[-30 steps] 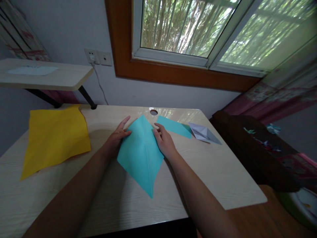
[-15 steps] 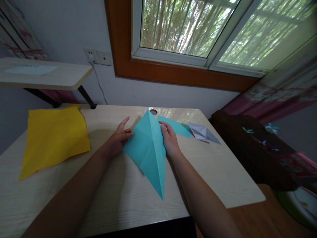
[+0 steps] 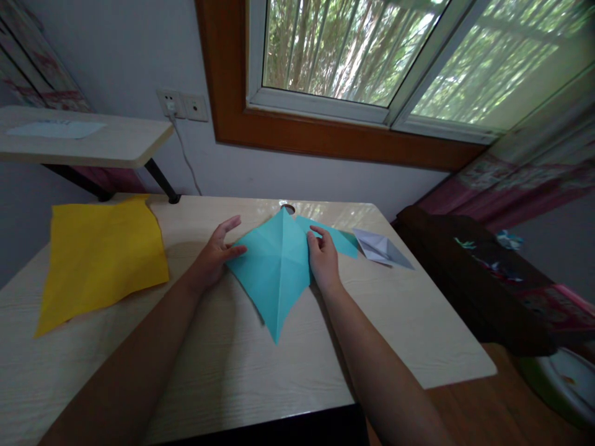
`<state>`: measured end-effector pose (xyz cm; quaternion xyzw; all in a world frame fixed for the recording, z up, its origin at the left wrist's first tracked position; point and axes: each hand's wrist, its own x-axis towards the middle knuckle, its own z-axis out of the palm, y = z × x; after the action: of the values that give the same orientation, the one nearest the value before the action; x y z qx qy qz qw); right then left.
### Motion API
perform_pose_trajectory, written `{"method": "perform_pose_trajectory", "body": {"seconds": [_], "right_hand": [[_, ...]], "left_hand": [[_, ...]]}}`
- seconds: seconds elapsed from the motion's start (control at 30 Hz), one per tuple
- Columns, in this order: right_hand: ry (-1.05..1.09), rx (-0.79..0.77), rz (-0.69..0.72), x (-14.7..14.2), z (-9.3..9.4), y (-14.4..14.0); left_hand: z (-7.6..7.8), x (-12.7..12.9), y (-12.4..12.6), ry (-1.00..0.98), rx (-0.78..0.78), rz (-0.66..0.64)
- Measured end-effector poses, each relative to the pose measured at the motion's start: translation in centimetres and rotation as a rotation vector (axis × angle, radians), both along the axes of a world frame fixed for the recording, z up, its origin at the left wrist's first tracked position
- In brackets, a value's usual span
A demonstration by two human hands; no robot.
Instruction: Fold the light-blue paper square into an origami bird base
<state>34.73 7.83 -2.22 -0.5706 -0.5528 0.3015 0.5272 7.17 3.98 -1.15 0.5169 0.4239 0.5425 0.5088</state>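
Note:
A creased sheet of turquoise paper [image 3: 272, 266] is held between my two hands, just over the desk. A ridge runs down its middle, and one corner points toward me. My left hand [image 3: 214, 253] pinches the left corner, thumb on top, with the other fingers partly spread. At the right edge, my right hand [image 3: 323, 255] grips the sheet with bent fingers; its fingertips are partly hidden behind the paper.
A yellow sheet [image 3: 106, 257] lies on the left of the desk [image 3: 395, 334]. Behind my right hand are a turquoise strip [image 3: 341, 240] and a folded white paper boat [image 3: 382, 249]. A raised shelf [image 3: 134, 145] stands at the back left.
The turquoise sheet has opened out flatter and turned, its near corner swinging left and away from me. My right hand has shifted slightly right, and my left a little left.

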Motion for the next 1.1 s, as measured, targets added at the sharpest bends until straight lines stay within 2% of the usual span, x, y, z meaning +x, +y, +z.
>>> {"method": "perform_pose_trajectory", "body": {"seconds": [0.1, 0.2, 0.27, 0.47, 0.6, 0.73, 0.9, 1.1], "right_hand": [[0.007, -0.002, -0.025, 0.3, -0.3, 0.3], [0.035, -0.012, -0.038, 0.5, -0.5, 0.5], [0.043, -0.009, -0.051, 0.6, -0.7, 0.7], [0.051, 0.026, -0.095, 1.3, -0.9, 1.2], [0.038, 0.039, -0.073, 1.3, -1.1, 1.3], [0.015, 0.023, -0.051, 1.1, -1.2, 1.1], [-0.078, 0.076, -0.016, 0.8, -1.0, 0.9], [-0.186, 0.178, 0.052, 0.2, -0.8, 0.1]], "left_hand": [[0.4, -0.8, 0.2, 0.102, 0.067, 0.027], [0.7, -1.3, 0.1, 0.399, 0.174, -0.013], [0.8, -1.4, 0.1, 0.495, 0.248, -0.044], [0.7, -1.7, 0.2, 0.545, 0.362, -0.043], [0.1, -1.6, 0.3, 0.628, 0.374, -0.138], [-0.9, -1.4, 0.6, 0.698, 0.467, -0.205], [-1.6, -1.6, 1.0, 0.715, 0.494, -0.174], [-1.3, -1.9, 1.1, 0.708, 0.479, -0.146]]}}
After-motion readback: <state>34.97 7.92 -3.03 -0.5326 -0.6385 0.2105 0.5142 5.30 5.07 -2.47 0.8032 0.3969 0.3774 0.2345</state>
